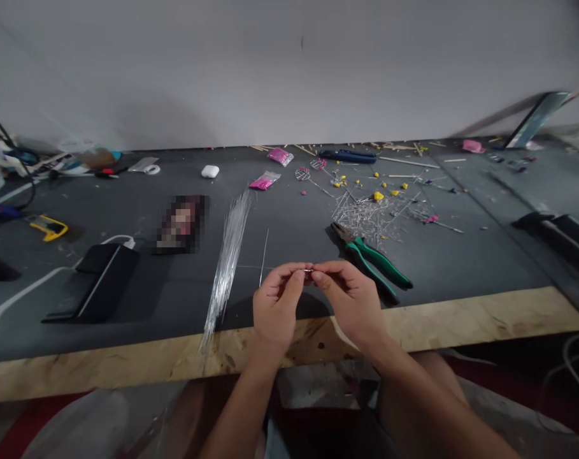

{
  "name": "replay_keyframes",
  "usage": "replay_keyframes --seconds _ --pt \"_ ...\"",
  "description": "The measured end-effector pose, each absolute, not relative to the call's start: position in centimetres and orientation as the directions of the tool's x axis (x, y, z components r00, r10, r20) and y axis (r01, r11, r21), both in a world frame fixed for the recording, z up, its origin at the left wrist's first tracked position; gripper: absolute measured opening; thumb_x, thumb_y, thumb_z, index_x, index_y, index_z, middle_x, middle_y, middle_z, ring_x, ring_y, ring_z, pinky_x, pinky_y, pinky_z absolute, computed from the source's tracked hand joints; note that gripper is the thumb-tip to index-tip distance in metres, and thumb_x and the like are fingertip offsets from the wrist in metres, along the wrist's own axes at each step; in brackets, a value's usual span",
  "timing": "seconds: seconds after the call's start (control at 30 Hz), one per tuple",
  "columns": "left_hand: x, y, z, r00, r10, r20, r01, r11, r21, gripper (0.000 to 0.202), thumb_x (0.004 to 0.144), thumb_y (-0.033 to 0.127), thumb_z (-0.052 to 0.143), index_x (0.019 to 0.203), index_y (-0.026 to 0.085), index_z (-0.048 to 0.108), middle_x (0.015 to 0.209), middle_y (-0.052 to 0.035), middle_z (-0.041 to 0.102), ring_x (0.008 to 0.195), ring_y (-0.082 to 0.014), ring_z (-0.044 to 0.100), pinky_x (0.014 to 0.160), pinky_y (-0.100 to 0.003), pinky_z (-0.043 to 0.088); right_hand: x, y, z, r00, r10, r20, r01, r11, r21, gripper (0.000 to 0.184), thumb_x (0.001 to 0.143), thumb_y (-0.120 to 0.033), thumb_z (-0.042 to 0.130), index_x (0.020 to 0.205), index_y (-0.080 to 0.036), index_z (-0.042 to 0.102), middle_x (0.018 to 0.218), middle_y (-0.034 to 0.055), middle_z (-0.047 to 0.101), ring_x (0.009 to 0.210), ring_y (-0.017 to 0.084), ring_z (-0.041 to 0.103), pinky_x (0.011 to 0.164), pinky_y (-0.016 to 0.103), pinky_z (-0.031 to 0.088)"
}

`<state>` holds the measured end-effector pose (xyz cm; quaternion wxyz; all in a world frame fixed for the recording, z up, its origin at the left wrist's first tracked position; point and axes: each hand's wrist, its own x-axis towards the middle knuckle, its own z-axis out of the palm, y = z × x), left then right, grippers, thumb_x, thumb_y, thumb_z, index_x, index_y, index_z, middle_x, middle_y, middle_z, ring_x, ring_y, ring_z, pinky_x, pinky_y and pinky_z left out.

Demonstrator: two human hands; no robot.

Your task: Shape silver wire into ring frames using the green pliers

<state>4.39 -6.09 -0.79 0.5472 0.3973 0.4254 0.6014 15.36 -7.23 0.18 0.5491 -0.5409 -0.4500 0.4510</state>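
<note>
Both hands meet above the table's near edge (127, 366), pinching a small wire piece (307, 272) between them. The left hand (274, 306) grips its left end, the right hand (351, 299) its right end. Green-handled pliers (375, 258) lie just beside the right hand.

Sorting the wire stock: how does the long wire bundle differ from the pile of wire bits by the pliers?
The wire bundle is long, straight strands lying together, reaching the table's front edge. The wire pile is short pieces, scattered crosswise, mixed with yellow bits, just behind the pliers. Both look thin and silvery.

Pixel-blurred object (181, 223) on table (293, 236)
</note>
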Motion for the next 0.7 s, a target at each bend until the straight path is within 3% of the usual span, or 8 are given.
replay_keyframes --seconds 0.27,0.7 --pt "5.3 -6.2 -1.2 -0.156 0.987 0.022 -0.203 -0.054 0.978 0.008 0.083 0.023 0.058 0.085 0.02 0.065 0.085 -0.0009 0.066 0.08 -0.0115 0.061 0.074 -0.024 0.05 15.1 -7.0 -0.2 0.212 0.977 -0.027 -0.023 -0.022 -0.999 0.01 0.08 -0.03 0.06 0.083 -0.02 0.063 0.079 0.0023 0.07 0.075 0.016 0.065 0.073 0.032 0.052" --pt "4.8 -5.4 -0.6 -0.004 1.0 0.029 -0.284 -0.029 0.958 0.011 0.08 0.027 0.062 0.085 0.019 0.066 0.079 -0.002 0.069 0.066 -0.012 0.063 0.067 -0.026 0.053 16.6 -6.4 0.2 0.105 0.992 -0.064 -0.083 -0.056 -0.995 0.017 0.081 -0.036 0.058 0.077 -0.019 0.059 0.071 0.001 0.063 0.07 0.014 0.059 0.07 0.029 0.049"
